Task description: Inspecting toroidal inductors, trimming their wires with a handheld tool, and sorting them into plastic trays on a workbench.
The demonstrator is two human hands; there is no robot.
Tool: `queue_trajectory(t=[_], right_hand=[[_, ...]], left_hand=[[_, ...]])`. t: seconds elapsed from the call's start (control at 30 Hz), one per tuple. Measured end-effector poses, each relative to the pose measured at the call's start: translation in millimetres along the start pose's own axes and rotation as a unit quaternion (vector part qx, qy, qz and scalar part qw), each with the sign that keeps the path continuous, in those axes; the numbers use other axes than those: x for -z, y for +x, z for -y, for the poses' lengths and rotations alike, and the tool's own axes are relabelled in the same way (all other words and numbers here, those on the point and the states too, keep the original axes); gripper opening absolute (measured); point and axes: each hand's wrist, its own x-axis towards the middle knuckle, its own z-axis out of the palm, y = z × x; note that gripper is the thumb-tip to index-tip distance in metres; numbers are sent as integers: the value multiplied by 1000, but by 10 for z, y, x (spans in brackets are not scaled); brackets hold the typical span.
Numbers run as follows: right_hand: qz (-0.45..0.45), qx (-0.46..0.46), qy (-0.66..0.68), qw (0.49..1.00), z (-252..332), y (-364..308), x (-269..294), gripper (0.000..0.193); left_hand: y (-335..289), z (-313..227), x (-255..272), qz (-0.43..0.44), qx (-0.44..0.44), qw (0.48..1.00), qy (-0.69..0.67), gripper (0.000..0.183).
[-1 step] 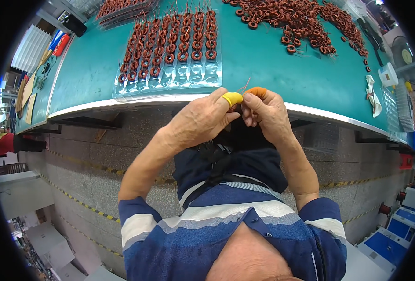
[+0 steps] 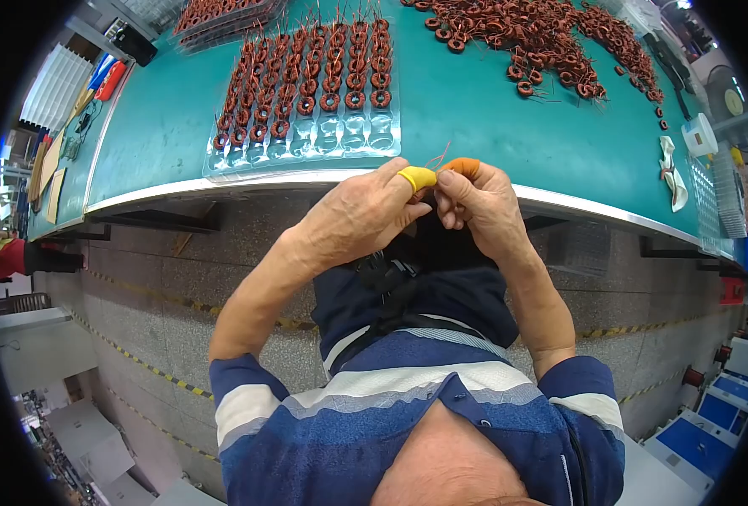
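At the table's near edge, my left hand [image 2: 359, 211] and my right hand [image 2: 488, 202] meet, fingers pinched together. Yellow finger covers wrap the left index finger and an orange one the right. Between them is a small copper wire coil [image 2: 441, 158], of which only the thin reddish wire ends show above the fingertips; its ring is mostly hidden by the fingers. Just beyond my left hand lies a clear plastic tray [image 2: 353, 153] holding rows of copper-wound ring coils [image 2: 329, 102], wire ends upward. The tray's nearest pockets hold no coils.
A large loose pile of ring coils [image 2: 517, 38] covers the back right of the green table [image 2: 458, 110]. Stacked filled trays [image 2: 231, 21] stand at the back left. Toward the right edge are a white cloth [image 2: 674, 173], a white tub [image 2: 699, 135] and stacked clear trays [image 2: 728, 198].
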Motion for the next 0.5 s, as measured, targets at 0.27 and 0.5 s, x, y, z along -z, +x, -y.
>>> queue_trajectory(t=[0.27, 0.5], right_hand=[[-144, 193, -218, 946, -86, -99, -264, 20], [-67, 93, -78, 990, 32, -36, -150, 21]], left_hand=[[-23, 46, -220, -98, 170, 964, -177, 35], [-87, -60, -525, -186, 118, 790, -571, 30]])
